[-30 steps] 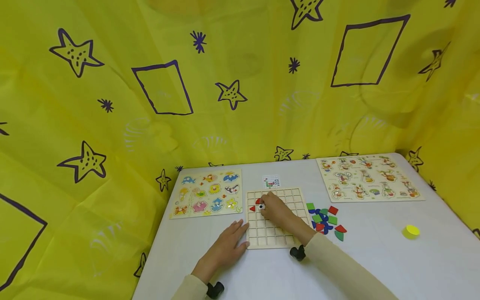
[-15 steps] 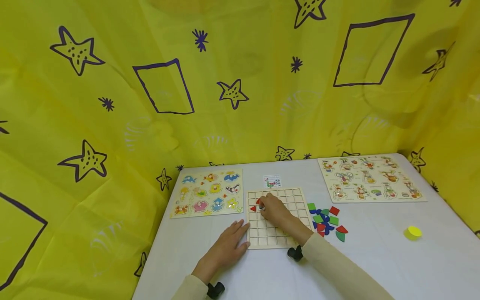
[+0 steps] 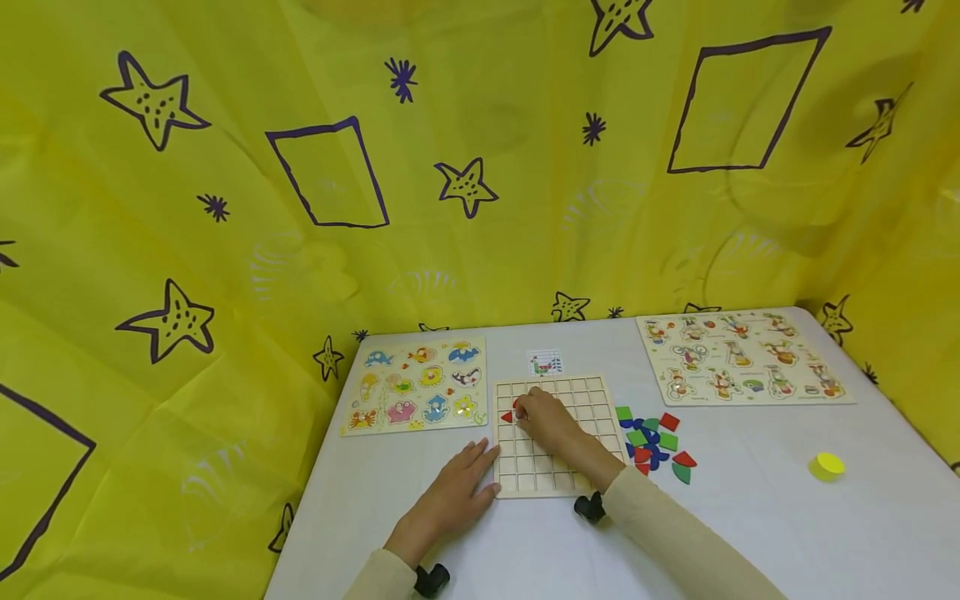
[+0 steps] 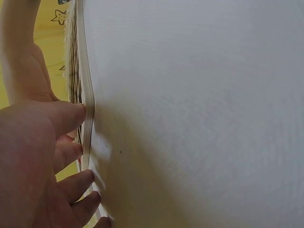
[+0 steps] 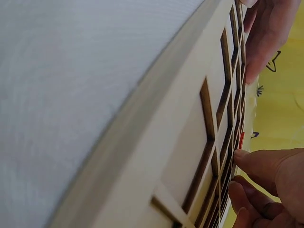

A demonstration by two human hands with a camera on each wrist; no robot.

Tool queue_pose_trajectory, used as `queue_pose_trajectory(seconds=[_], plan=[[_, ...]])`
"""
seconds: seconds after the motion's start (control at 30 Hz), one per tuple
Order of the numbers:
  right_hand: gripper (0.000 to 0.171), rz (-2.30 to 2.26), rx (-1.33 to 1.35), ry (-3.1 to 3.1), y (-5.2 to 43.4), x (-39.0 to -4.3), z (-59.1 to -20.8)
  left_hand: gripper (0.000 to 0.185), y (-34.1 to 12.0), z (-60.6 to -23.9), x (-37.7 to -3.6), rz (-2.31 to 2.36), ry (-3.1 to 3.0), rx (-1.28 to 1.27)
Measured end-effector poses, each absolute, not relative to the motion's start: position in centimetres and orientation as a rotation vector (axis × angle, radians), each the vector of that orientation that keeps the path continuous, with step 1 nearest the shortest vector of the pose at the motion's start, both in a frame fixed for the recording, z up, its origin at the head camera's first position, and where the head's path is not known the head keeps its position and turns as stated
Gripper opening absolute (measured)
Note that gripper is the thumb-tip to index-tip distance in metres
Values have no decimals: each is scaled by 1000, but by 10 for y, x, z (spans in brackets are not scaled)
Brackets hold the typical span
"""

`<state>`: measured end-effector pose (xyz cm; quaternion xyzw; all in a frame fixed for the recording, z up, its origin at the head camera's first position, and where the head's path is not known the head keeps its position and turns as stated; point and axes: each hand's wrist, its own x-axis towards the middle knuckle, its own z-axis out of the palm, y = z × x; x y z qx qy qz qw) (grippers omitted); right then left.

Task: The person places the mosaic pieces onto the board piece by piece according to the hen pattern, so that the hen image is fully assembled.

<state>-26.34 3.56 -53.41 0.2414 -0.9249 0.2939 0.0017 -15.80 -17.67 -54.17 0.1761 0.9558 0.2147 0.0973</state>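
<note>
A wooden grid board (image 3: pixel 570 433) lies in the middle of the white table (image 3: pixel 750 517). My right hand (image 3: pixel 527 410) reaches over its upper left corner, fingertips bent down onto a small tile that they mostly hide. A red triangle (image 3: pixel 506 417) and another red piece (image 3: pixel 516 404) sit in cells beside them. In the right wrist view the curled fingers (image 5: pixel 266 175) touch the board (image 5: pixel 190 142) by a red sliver (image 5: pixel 241 140). My left hand (image 3: pixel 468 475) lies flat on the table, and its fingers (image 4: pixel 66 118) touch the board's left edge (image 4: pixel 87 95).
A pile of red, green and blue tiles (image 3: pixel 652 442) lies right of the board. A pattern card (image 3: pixel 544 362) sits behind it. A sea-animal puzzle (image 3: pixel 416 385) is at back left, another picture puzzle (image 3: pixel 738 357) at back right, a yellow disc (image 3: pixel 827 465) at far right.
My right hand's fingertips have closed over the small white tile that showed beside the red pieces a second ago. The left hand has stayed flat against the board.
</note>
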Motion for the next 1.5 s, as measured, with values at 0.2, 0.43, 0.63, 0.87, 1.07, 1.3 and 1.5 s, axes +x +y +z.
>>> queue_pose_trajectory(seconds=[0.2,0.43,0.63,0.87,1.07,1.3,1.5], plan=[[4,897,767,-2900,40,-262,-530,61,-176,-539,-157,640,2829,524],[7,866,714,-2956,74,-264,-526,62,-176,-538,-156,633,2817,489],[27,861,546,-2982,125,-264,-529,62,-177,-539,-155,640,2811,480],[41,886,359,-3029,174,-265,-528,63,-179,-543,-156,629,2820,450],[32,888,330,-3185,195,-273,-523,63,-178,-543,-156,645,2816,446],[22,963,374,-3156,200,-282,-526,63,-176,-540,-155,643,2814,461],[31,1038,354,-3132,201,-281,-529,62,-173,-540,-155,641,2811,456]])
